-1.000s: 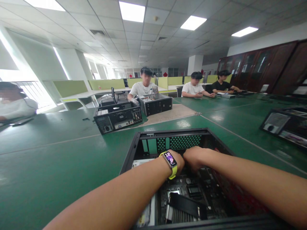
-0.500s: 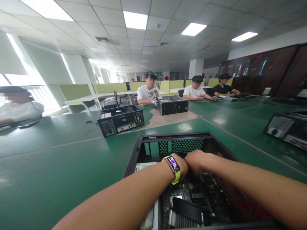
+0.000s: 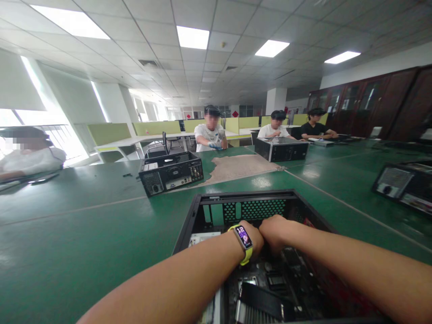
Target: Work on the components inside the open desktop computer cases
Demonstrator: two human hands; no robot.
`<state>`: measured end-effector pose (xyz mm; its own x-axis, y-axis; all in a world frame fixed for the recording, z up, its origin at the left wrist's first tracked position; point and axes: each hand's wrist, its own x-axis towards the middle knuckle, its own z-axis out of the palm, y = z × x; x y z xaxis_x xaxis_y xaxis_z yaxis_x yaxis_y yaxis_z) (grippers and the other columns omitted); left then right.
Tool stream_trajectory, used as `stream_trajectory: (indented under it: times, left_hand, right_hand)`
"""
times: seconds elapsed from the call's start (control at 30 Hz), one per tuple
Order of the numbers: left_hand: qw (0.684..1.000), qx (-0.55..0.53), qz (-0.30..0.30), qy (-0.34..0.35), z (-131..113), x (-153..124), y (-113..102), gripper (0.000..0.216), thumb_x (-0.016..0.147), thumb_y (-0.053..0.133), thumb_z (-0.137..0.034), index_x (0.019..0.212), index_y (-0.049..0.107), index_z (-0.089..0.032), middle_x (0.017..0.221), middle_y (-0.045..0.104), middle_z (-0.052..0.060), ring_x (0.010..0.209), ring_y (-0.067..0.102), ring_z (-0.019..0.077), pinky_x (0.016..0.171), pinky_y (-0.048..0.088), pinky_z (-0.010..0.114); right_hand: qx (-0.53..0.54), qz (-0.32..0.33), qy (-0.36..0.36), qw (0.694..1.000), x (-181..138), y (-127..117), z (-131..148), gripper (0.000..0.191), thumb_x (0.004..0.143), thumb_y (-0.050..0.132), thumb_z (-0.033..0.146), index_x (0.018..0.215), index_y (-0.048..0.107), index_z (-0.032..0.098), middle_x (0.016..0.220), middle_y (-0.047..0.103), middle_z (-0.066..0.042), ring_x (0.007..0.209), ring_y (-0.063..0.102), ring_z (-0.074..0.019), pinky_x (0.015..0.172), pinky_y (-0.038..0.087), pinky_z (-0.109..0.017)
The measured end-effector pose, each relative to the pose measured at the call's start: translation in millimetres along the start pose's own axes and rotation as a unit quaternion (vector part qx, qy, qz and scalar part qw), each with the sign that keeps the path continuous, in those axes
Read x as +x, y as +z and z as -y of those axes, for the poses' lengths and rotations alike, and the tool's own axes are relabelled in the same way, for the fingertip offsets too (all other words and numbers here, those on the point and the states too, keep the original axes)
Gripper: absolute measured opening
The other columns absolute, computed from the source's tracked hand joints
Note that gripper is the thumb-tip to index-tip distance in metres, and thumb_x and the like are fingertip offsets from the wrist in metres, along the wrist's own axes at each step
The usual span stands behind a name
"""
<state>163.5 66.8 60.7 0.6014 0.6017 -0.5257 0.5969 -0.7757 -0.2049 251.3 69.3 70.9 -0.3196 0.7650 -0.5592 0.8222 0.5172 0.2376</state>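
An open black computer case lies on the green table right in front of me, its motherboard and a heatsink showing inside. Both my hands reach down into it, side by side near the back wall. My left hand, with a yellow smartwatch on the wrist, is bent downward and its fingers are hidden. My right hand is curled knuckles-up, touching the left one; what it grips, if anything, is hidden.
A second open case stands farther back on the left, another by the seated people across the table, and one at the right edge. A person sits at far left. A bare brown patch marks the table.
My hands have stayed together in the case. Across the table a person slid a computer case to the right, toward the others. My view tilted slightly.
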Motion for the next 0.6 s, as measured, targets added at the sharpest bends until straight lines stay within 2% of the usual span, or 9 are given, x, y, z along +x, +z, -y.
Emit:
stream_trajectory:
  times: [0.2,0.37,0.43,0.5,0.53,0.6]
  left_hand:
    - [1.000,-0.004,-0.012,-0.003,1.3,1.7,3.2,0.036,0.058,0.079,-0.019,0.093,0.073,-0.015,0.096,0.072,0.016,0.088,0.066,0.0322,0.075,0.055,0.041]
    - [1.000,0.007,-0.011,0.008,3.5,-2.0,-4.3,0.039,0.063,0.076,-0.031,0.099,0.072,-0.016,0.101,0.071,0.013,0.091,0.066,0.0300,0.075,0.055,0.036]
    - [1.000,-0.002,-0.002,0.011,8.7,-11.5,-17.9,0.043,0.066,0.073,-0.039,0.102,0.070,-0.017,0.102,0.071,0.012,0.091,0.066,0.0290,0.074,0.054,0.034]
    - [0.999,-0.032,-0.020,0.029,18.5,-33.8,-34.0,0.042,0.072,0.067,-0.046,0.103,0.070,-0.018,0.098,0.071,0.010,0.087,0.067,0.0266,0.072,0.052,0.032]
    - [0.996,-0.058,-0.044,0.047,24.7,-50.9,-39.9,0.040,0.076,0.062,-0.047,0.103,0.069,-0.018,0.096,0.072,0.009,0.084,0.067,0.0246,0.070,0.052,0.031]
    - [0.978,-0.132,-0.135,0.088,37.2,-96.3,-39.9,0.036,0.084,0.054,-0.047,0.106,0.068,-0.021,0.095,0.072,0.005,0.083,0.066,0.0204,0.073,0.051,0.029]
  right_hand:
    - [-0.005,-0.002,0.002,1.000,0.1,-0.4,0.6,0.065,0.049,0.083,0.037,0.107,0.067,0.013,0.110,0.066,-0.015,0.098,0.063,-0.0321,0.079,0.052,-0.040]
    - [0.023,-0.013,0.011,1.000,-5.0,-6.8,-7.1,0.066,0.050,0.079,0.048,0.107,0.068,0.017,0.107,0.068,-0.012,0.095,0.063,-0.0325,0.077,0.052,-0.040]
    - [0.054,-0.051,0.003,0.997,-23.3,-14.8,-13.1,0.058,0.057,0.073,0.055,0.103,0.069,0.020,0.101,0.069,-0.011,0.092,0.064,-0.0324,0.073,0.051,-0.039]
    - [0.096,-0.110,-0.016,0.989,-54.6,-19.0,-16.5,0.051,0.066,0.065,0.056,0.102,0.069,0.022,0.098,0.069,-0.010,0.090,0.065,-0.0309,0.071,0.051,-0.038]
    - [0.122,-0.149,-0.027,0.981,-74.0,-16.8,-16.0,0.047,0.070,0.061,0.055,0.104,0.068,0.023,0.099,0.069,-0.009,0.090,0.065,-0.0292,0.073,0.051,-0.037]
    - [0.164,-0.260,-0.036,0.951,-114.4,0.8,-7.8,0.043,0.079,0.055,0.052,0.113,0.064,0.027,0.109,0.067,-0.006,0.097,0.063,-0.0252,0.081,0.050,-0.035]
